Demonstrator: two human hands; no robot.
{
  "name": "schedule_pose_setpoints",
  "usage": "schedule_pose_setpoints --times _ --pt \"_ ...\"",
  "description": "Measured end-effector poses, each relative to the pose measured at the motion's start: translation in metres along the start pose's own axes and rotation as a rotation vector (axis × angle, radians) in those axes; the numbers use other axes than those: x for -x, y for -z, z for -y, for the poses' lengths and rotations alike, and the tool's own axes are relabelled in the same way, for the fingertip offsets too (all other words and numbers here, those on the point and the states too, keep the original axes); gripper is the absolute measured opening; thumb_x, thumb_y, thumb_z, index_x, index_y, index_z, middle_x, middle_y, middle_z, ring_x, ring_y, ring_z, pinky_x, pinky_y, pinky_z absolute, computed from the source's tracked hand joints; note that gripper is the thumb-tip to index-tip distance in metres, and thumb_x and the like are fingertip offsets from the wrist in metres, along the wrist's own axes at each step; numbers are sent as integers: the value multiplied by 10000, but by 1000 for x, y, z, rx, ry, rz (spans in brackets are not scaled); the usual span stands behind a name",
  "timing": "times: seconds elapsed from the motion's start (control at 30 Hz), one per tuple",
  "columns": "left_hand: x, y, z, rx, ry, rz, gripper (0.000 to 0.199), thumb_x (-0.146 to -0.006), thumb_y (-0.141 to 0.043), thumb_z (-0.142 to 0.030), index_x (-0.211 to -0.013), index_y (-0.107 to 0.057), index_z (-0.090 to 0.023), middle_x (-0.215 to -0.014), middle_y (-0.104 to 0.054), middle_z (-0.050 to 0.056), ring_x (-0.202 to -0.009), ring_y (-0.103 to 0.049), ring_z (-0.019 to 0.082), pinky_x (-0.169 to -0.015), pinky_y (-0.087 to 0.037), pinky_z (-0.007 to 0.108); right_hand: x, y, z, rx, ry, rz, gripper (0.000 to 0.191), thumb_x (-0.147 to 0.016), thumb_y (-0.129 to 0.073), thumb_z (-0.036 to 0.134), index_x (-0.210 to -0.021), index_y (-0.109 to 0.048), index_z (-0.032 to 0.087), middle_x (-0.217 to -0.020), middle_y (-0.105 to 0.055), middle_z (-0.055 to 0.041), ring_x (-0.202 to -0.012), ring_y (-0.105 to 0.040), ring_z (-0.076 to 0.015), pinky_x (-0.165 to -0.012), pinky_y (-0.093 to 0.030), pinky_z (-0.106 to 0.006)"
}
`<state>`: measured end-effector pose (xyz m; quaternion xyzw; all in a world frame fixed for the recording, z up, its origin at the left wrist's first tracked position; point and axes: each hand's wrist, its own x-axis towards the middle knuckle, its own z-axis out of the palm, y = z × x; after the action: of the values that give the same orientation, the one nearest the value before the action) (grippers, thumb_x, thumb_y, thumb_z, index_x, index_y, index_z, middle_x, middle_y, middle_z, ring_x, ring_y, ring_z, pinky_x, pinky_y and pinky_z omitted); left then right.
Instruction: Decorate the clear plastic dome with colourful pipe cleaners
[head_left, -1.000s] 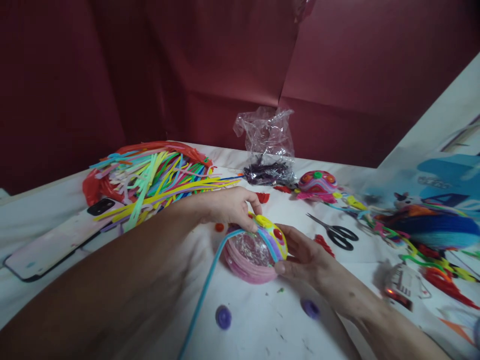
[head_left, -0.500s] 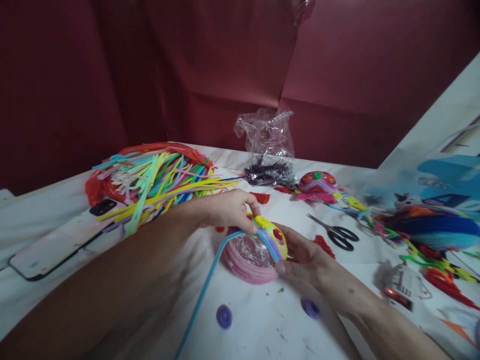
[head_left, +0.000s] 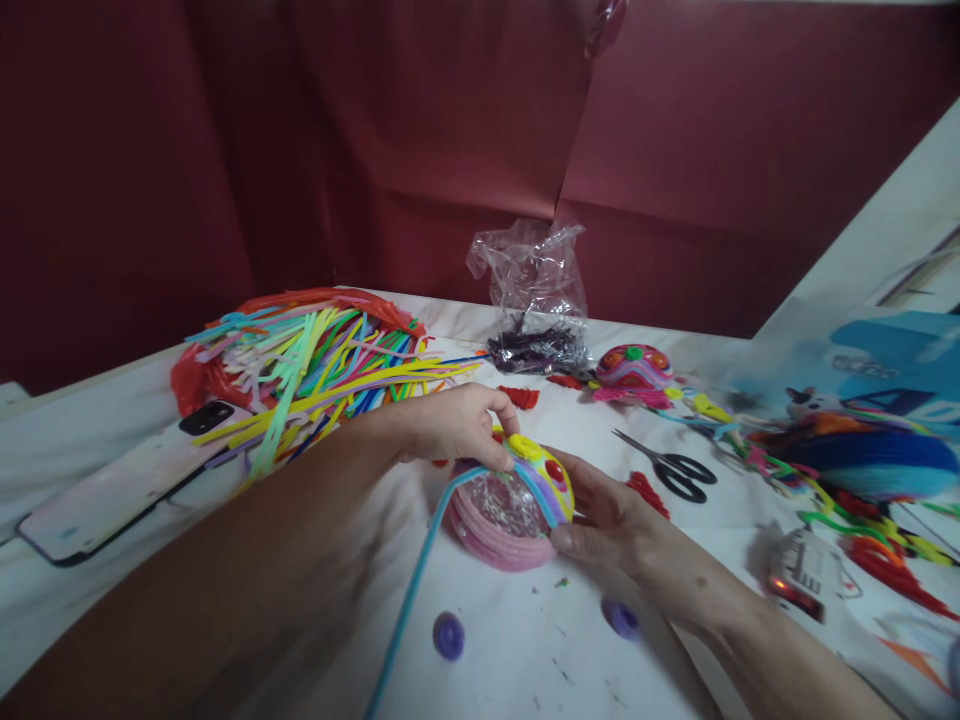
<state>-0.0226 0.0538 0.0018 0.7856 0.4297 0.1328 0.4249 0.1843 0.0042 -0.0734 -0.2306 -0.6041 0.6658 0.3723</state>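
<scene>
A round clear ball (head_left: 506, 505) sits on the table, partly wrapped in pipe cleaners: pink rings along its lower side, yellow, lilac and blue bands with red spots on the upper right. My left hand (head_left: 472, 430) presses a light blue pipe cleaner (head_left: 411, 590) onto its top, thumb and index finger closed on it. The loose end of that strip bends down toward the near edge. Around the right side of the ball wraps my right hand (head_left: 600, 510), its thumb at the lower front and fingers behind. Two purple coils (head_left: 449, 636) lie in front.
Left are a heap of colourful pipe cleaners (head_left: 322, 350) and a phone (head_left: 127, 490). Behind stands a clear plastic bag (head_left: 536, 300). To the right lie black scissors (head_left: 671, 468), a finished-looking decorated ball (head_left: 634, 373), red coils (head_left: 647, 493) and a glowing device (head_left: 802, 580).
The loose end of the light blue pipe cleaner has swung slightly to the right. Both hands keep nearly the same hold on the ball.
</scene>
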Motion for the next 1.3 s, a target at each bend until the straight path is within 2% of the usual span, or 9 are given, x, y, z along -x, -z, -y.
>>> schedule_pose_setpoints --times 0.23,0.53,0.77,0.9,1.0,1.1,1.2,1.3 --pt "2 1 1 -30 -10 -1 330 -605 -619 -260 -907 -533 -159 -549 -465 -82 -466 -426 78 -434 -299 195 -1 -7 9 29 -25 6 589 -828 -732 259 -1307 -399 182 -1264 -417 -76 -1116 -432 -228 -961 -361 -321" --pt "-2 0 5 -60 -4 -55 339 -612 -615 -291 -920 -541 -169 -543 -469 -75 -449 -425 84 -430 -316 198 -1 -9 11 37 12 12 430 -884 -686 262 -1257 -480 211 -1263 -427 -52 -1154 -398 -228 -968 -366 -316" --pt "-1 0 7 -46 -24 -96 367 -622 -645 -369 -915 -551 -168 -508 -453 -86 -427 -398 80 -411 -262 189 1 -7 11 67 3 -29 456 -871 -704 286 -1259 -479 204 -1251 -440 -63 -1139 -415 -230 -972 -357 -302" --pt "5 -5 4 -36 -39 -185 272 -640 -624 -280 -872 -557 -154 -488 -438 -85 -436 -393 81 -410 -252 190 2 -8 11 67 -2 -35 474 -859 -715 290 -1258 -479 190 -1246 -445 -71 -1132 -425 -234 -962 -378 -294" --pt "12 -8 4 2 -67 -290 197 -697 -525 -200 -889 -540 -160 -528 -451 -74 -471 -424 83 -434 -294 189 2 -8 12 61 6 -26 443 -863 -707 276 -1244 -492 201 -1256 -438 -54 -1149 -409 -225 -970 -375 -280" --pt "19 -7 8 43 -90 -387 230 -713 -424 -128 -922 -512 -169 -562 -474 -65 -499 -462 85 -477 -345 192 1 -8 12 61 16 -15 419 -870 -701 269 -1236 -505 216 -1265 -431 -44 -1153 -405 -221 -973 -374 -271" --pt "24 -7 12 39 -94 -475 198 -737 -433 -163 -910 -529 -170 -593 -501 -51 -551 -502 97 -524 -387 207 1 -7 12 70 22 -10 413 -885 -691 257 -1247 -496 217 -1266 -430 -46 -1145 -417 -210 -971 -370 -267" --pt "24 -12 15 -20 -118 -538 218 -737 -544 -286 -920 -576 -173 -824 -605 7 -780 -578 147 -682 -454 250 1 -6 11 83 20 5 459 -881 -695 261 -1276 -466 212 -1265 -430 -56 -1137 -425 -218 -967 -376 -296"
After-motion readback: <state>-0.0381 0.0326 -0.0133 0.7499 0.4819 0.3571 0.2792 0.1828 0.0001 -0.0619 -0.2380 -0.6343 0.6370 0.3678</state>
